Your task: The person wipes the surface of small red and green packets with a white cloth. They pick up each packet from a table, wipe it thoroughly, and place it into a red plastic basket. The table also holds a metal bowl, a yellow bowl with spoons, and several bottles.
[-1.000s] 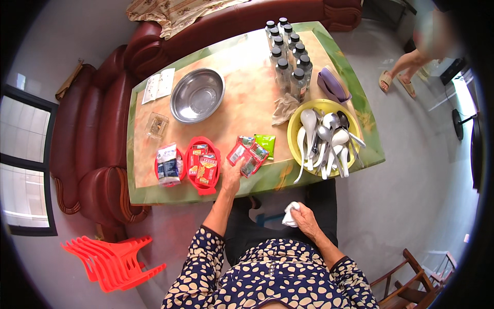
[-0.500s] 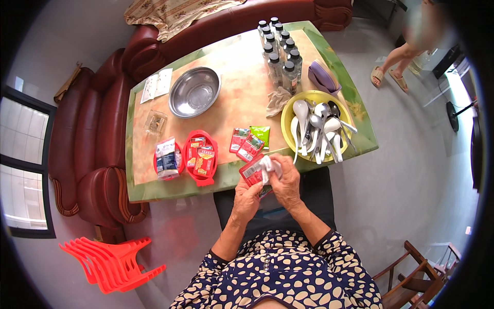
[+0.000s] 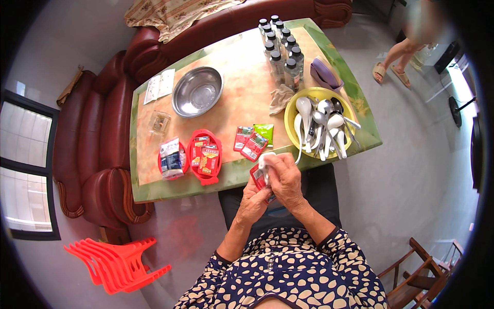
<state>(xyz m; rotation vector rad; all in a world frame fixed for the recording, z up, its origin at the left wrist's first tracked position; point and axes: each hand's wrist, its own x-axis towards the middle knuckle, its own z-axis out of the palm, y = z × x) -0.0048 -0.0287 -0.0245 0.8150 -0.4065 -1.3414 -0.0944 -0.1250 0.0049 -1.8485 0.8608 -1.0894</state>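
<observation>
My left hand (image 3: pixel 253 203) grips a red packet (image 3: pixel 258 176) just past the table's near edge. My right hand (image 3: pixel 286 180) is closed on a crumpled white cloth or tissue (image 3: pixel 263 161), pressed against the packet's face. The fingers of both hands nearly meet and cover much of the packet. Just beyond, on the table, lie two red packets (image 3: pixel 254 146), one overlapping the other, and a green packet (image 3: pixel 264 133).
A yellow basin (image 3: pixel 292 110) of spoons and ladles stands right of my hands. Left are red plastic baskets (image 3: pixel 219 164) with small packets, and a steel bowl (image 3: pixel 198 92). Several black-capped bottles (image 3: pixel 292 72) stand at the far right. A person's legs (image 3: pixel 399 56) show beyond the table.
The red packet has tilted more upright and drawn slightly right, and my right hand with the white cloth now covers more of it. The view has shifted a little.
</observation>
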